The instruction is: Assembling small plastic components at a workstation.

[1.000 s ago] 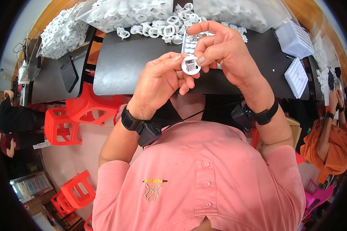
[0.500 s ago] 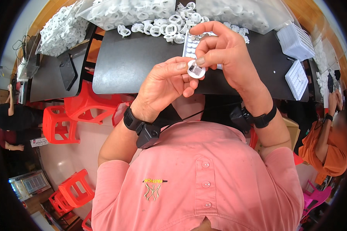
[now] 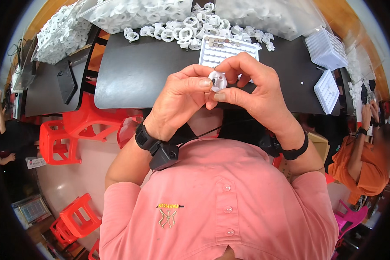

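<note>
A small round white plastic part (image 3: 219, 82) with a dark square piece at its left side is held up over the table's near edge. Thumb and fingers of my left hand (image 3: 173, 93) pinch it from the left. My right hand (image 3: 264, 91) grips its right rim, with the index finger above and the thumb below. Just beyond the hands lies a white tray (image 3: 229, 54) with rows of pockets, partly hidden by my right hand. Small grey and brownish discs (image 3: 216, 42) sit along its far rows.
Loose white parts (image 3: 182, 33) are heaped behind the tray, before clear bags (image 3: 138, 13) of similar parts. At right are stacked white trays (image 3: 326, 48) and one separate tray (image 3: 326, 92). Red stools (image 3: 58, 141) stand at left. A person in orange (image 3: 362, 162) works at right.
My right hand has come lower, its thumb and index finger now spread around the part's rim. The white part has turned between the fingers, and more of the tray shows.
</note>
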`<state>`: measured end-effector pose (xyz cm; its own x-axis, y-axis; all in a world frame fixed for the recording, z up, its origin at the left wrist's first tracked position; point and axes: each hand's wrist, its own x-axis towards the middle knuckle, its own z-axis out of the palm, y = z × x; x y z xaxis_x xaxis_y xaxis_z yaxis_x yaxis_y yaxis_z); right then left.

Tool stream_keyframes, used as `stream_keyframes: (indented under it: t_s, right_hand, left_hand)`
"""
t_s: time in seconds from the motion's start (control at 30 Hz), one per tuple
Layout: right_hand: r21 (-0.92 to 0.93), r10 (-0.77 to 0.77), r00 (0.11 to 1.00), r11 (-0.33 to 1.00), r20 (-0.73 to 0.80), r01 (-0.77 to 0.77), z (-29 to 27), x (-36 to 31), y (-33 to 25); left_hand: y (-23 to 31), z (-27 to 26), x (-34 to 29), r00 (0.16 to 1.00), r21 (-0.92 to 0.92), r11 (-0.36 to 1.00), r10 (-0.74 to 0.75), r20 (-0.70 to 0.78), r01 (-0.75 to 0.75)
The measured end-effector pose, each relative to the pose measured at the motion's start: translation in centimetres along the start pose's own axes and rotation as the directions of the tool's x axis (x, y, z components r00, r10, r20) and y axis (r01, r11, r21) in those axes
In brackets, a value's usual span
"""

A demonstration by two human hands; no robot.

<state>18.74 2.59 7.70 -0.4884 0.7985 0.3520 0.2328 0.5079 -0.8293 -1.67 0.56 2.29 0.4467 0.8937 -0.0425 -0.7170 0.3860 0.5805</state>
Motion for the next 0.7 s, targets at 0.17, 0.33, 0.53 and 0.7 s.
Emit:
stream_keyframes:
  t_s: [0.17, 0.33, 0.53, 0.7]
  right_hand:
    - [-0.144, -0.009, 0.998, 0.99, -0.063, 0.0, -3.1, 2.3, 1.3]
    - [-0.565, -0.023, 0.998, 0.825, -0.066, -0.018, -7.0, 5.9, 5.0]
    - [-0.645, 0.067, 0.997, 0.764, 0.049, -0.02, -5.4, 6.8, 5.9]
    - [-0.689, 0.115, 0.989, 0.724, 0.094, -0.019, -5.2, 6.7, 5.8]
  left_hand:
    - [0.5, -0.7, -0.1, 0.998, 0.007, 0.999, 0.033, 0.057, -0.034]
    - [1.0, -1.8, -0.2, 0.993, -0.06, 0.992, 0.116, 0.029, -0.114]
    - [0.9, -2.1, -0.3, 0.991, -0.067, 0.99, 0.129, 0.03, -0.127]
    - [0.9, -2.2, -0.4, 0.991, -0.057, 0.991, 0.124, 0.039, -0.122]
